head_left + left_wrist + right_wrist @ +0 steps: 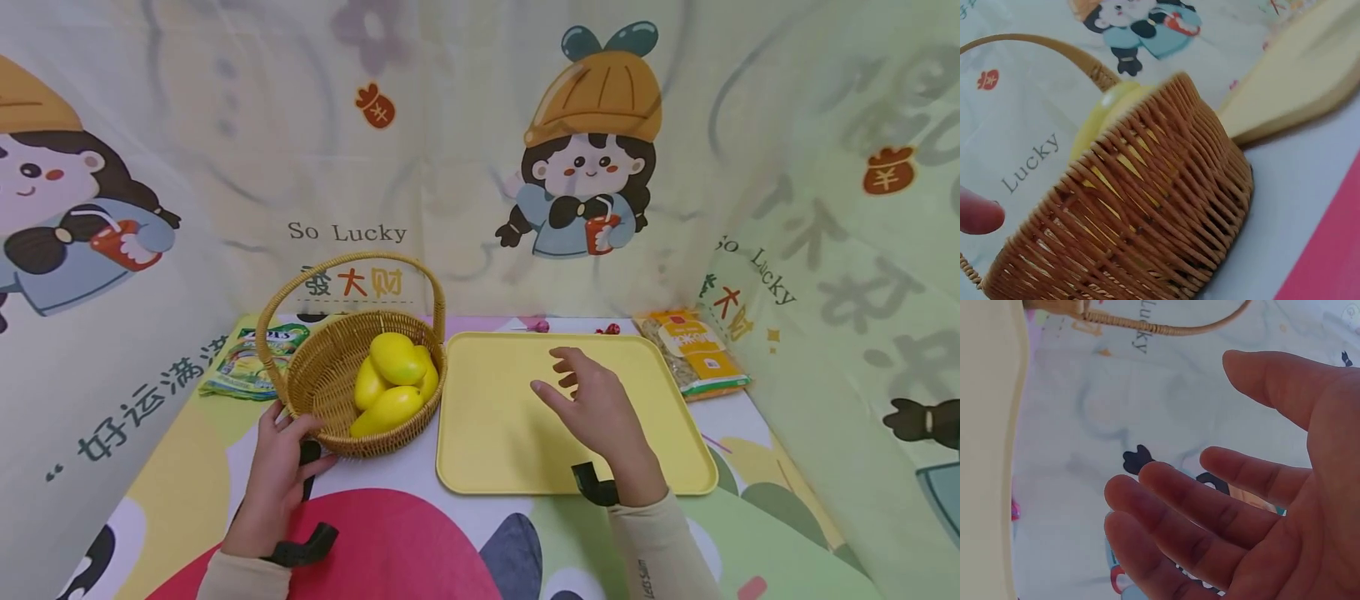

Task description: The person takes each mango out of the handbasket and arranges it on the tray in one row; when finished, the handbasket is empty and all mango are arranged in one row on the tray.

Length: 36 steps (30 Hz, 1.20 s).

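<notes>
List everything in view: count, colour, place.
Tray: one, pale yellow, right of centre.
Basket: one, brown, left of the tray.
Fruits: four visible, yellow, in the basket.
Packets: count unclear, green, left of the basket.
Bag: one, mainly orange, by the tray's far right corner.
Small things: at least two, reddish, behind the tray.
Table cover: one, multicoloured, underneath.
Printed cloth: count unclear, pale, behind and alongside.
Left hand: one, bare, at the basket's near left.
Right hand: one, bare, above the tray.
Sleeves: two, beige, on the forearms.
</notes>
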Motion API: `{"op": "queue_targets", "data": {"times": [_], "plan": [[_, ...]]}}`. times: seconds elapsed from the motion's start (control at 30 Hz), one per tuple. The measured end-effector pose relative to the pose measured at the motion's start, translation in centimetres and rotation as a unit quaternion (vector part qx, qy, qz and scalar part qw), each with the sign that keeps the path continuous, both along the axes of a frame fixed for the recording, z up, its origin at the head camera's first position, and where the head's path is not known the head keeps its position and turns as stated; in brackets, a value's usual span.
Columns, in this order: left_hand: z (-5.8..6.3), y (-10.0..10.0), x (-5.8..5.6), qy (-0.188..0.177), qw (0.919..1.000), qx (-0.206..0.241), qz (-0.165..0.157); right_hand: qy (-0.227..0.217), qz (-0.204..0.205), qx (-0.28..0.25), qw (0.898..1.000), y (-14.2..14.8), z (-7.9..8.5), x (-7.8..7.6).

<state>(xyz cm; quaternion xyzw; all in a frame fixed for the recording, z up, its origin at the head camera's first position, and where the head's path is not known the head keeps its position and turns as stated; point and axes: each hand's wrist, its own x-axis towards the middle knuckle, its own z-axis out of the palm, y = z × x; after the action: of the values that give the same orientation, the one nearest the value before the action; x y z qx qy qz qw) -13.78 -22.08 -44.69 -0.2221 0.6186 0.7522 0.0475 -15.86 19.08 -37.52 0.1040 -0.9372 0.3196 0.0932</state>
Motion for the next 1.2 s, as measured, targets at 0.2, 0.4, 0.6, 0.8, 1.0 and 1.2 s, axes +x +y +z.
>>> {"op": "queue_targets", "data": {"times": [0.2,0.4,0.6,0.8,1.0,1.2], "plan": [[0.3,-0.3,0.1,0.016,0.9968,0.078,-0.007,-0.022,-0.005,0.0,1.0,0.1,0.0,-0.2],[0.1,-0.8,0.1,0.014,0.9944,0.104,-0.014,-0.036,-0.004,0.008,0.999,0.1,-0.1,-0.3],[-0.2,-1.4,0.0,0.003,0.9919,0.127,-0.009,-0.045,0.007,0.011,0.999,0.2,-0.3,-0.6],[-0.4,-1.7,0.3,0.015,0.9919,0.125,-0.013,-0.059,0.03,0.011,0.998,0.2,-0.6,-0.7],[-0.5,-1.6,0.6,0.023,0.9929,0.116,-0.011,-0.053,0.056,0.007,0.997,0.2,-0.8,-0.7],[-0.8,-1.7,0.5,0.018,0.9929,0.117,-0.01,-0.073,0.076,-0.015,0.994,0.2,-1.0,-0.7]]}}
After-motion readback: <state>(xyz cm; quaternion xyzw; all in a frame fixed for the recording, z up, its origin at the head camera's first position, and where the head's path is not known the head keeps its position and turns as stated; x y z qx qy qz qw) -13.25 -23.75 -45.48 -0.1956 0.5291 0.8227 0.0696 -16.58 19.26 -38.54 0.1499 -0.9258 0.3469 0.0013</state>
